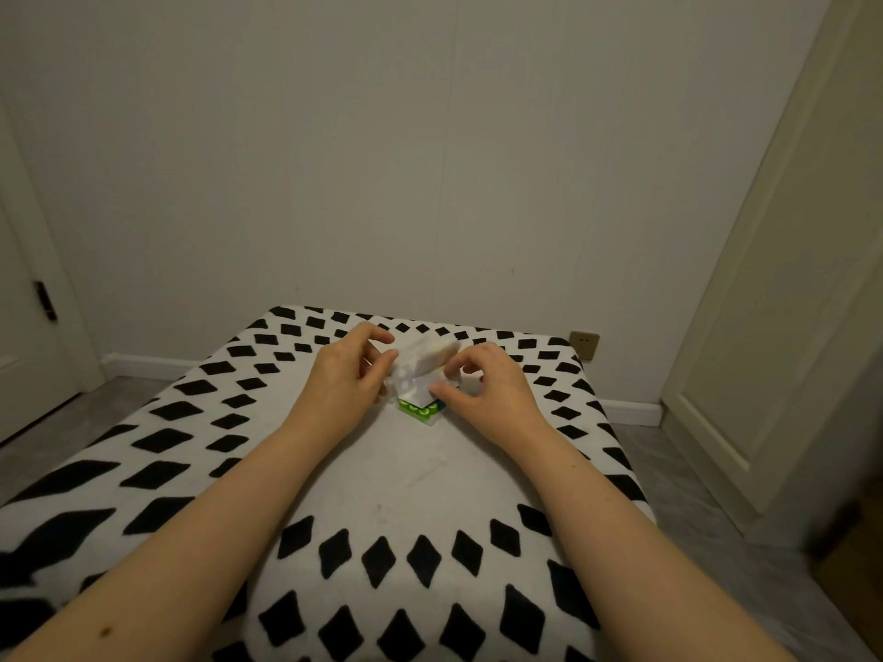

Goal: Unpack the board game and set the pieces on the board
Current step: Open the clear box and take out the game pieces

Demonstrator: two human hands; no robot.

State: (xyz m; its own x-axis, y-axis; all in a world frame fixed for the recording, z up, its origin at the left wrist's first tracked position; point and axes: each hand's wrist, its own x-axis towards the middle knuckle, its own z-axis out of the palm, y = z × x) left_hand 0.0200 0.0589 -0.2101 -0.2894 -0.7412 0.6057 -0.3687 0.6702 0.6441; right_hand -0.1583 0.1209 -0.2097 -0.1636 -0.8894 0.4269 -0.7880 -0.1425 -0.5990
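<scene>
Game box (pixel 420 407) sits mid-surface on black-and-white patterned ottoman (pixel 191 422), near far edge, central so both hands reach it evenly. White lid (pixel 427 353) tilted up above green base, likely mid-opening (unpacking barely started, no board or pieces visible). Left hand (pixel 344 375): fingers curled, pinching lid's left end. Right hand (pixel 492 382): fingers curled, thumb and fingertips on lid's right side; exact contact blurred.
</scene>
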